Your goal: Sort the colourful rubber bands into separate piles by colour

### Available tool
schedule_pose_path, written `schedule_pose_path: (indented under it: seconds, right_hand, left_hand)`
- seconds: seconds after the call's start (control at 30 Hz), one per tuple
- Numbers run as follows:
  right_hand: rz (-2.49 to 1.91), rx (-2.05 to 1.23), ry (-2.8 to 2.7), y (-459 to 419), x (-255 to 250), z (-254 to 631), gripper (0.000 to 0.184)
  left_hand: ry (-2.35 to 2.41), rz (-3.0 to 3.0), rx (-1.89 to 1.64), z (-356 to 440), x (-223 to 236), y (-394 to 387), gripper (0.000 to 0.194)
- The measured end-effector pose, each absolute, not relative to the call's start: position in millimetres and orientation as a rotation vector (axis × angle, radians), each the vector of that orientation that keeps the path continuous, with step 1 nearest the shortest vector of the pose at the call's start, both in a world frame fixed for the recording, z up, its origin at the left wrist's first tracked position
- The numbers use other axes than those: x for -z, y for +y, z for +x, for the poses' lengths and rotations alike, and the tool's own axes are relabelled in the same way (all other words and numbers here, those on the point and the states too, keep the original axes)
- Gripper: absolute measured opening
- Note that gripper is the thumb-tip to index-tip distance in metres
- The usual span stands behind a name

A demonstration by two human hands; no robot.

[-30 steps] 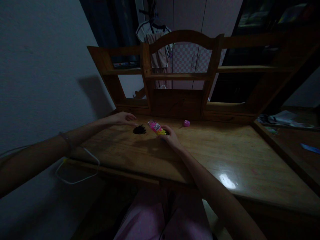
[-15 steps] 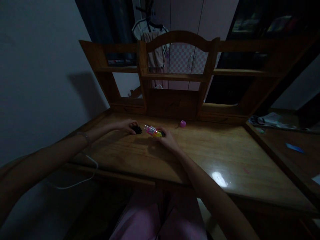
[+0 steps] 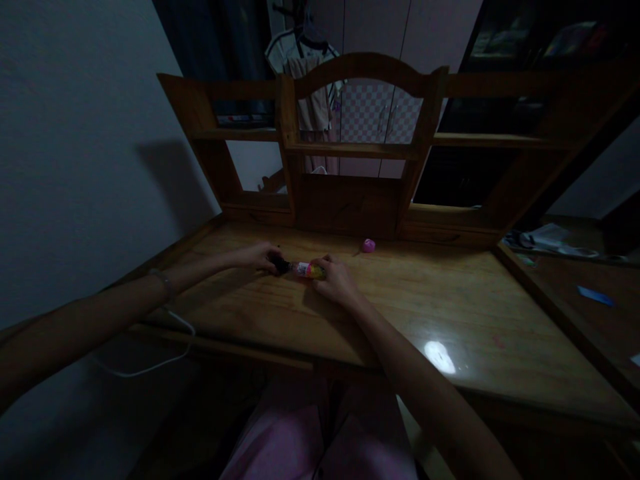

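While in right grip (image 3: 337, 281), container (image 3: 305, 269) near black bundle (image 3: 282, 265)

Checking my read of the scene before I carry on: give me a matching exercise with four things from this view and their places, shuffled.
Things
1. labelled clear container
2. black bundle
3. pink round piece
4. white cable

Places
A. on the desktop, beyond the right hand, untouched
B. hanging at the left part of the desktop's front edge
C. gripped in the right hand
D. in the fingers of the left hand

Pairs: 1-C, 2-D, 3-A, 4-B
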State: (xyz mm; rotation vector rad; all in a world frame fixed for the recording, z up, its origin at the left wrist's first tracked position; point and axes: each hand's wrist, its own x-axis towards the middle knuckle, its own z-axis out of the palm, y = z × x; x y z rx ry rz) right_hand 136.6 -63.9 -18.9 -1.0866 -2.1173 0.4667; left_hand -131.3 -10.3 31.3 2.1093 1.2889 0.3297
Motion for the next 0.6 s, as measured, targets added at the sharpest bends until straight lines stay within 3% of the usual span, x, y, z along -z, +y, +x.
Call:
schedule_pose_path:
  seconds: [0.27,0.6]
  right_hand:
    - [-1.080,-0.472,-2.115,-65.1,19.7,136.0,0.047]
    - [-1.123,-0.602,-1.905,-54.3,22.7,134.2,0.042]
  left_hand:
    - [1.253,2.178,-0.258,-120.8,-23.8,-10.8,0.033]
    - [1.231,1.958,-0.551,-125.9,-60.9,-17.4,0.047]
